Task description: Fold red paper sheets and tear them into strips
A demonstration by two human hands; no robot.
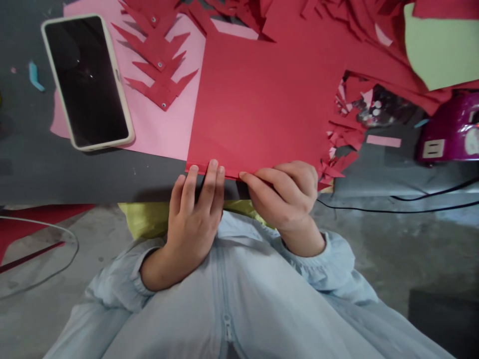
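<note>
A large red paper sheet (258,104) lies on the dark table, its near edge turned up in a narrow fold. My left hand (192,214) rests its fingertips together on that folded edge at the left corner, pressing it down. My right hand (286,194) is curled, with thumb and fingers pinching the same folded edge just to the right. Both wrists come out of light blue sleeves.
A phone (88,80) with a dark screen lies on a pink sheet (164,124) at the left. Stapled red spiky cut-outs (159,60) lie beside it. Red paper scraps (344,134), a pale green sheet (441,50), a purple device (452,129) and a black cable (411,207) sit at the right.
</note>
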